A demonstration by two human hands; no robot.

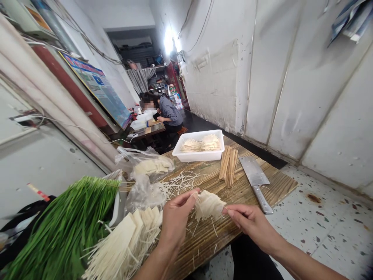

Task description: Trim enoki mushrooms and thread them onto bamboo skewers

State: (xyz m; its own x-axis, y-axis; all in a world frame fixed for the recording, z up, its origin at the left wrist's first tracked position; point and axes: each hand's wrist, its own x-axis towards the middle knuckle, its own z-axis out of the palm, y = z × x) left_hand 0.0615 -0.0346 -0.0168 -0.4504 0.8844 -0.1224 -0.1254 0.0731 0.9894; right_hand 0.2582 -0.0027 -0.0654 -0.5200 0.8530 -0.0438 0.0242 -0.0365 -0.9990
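**Holds a pale ruffled sheet [210,206] over a crowded wooden table [201,249]**

Faces a narrow room [131,15]: scuffed white wall [215,74] along the right, speckled floor [326,221] below, blue poster [99,87] to the left. Includes, farther back, a co-worker [170,111] in checked clothing, leaning over a second table [153,129].

Has the brown, boldly grained wooden table close in front. Bounded on the left by a big heap of green leaves [67,221], then by a fan of fringed slabs [128,233], partly covered by the left forearm [163,249]. Supports, at the far side, a white tub [201,156] of pale pieces and sticks, just beside a stick bundle [229,165]; to the right, a cleaver [256,177], handle nearest the right hand [250,221]. Cluttered beyond the left hand [179,214] by a crumpled clear bag [145,190] and a tangle of loose strands [182,181].

Pinches the sheet's left end tightly in the left hand; grips a thin stick [225,207] at its right edge, fingers closed narrow, in the right. Cannot tell how far inside the stick reaches.
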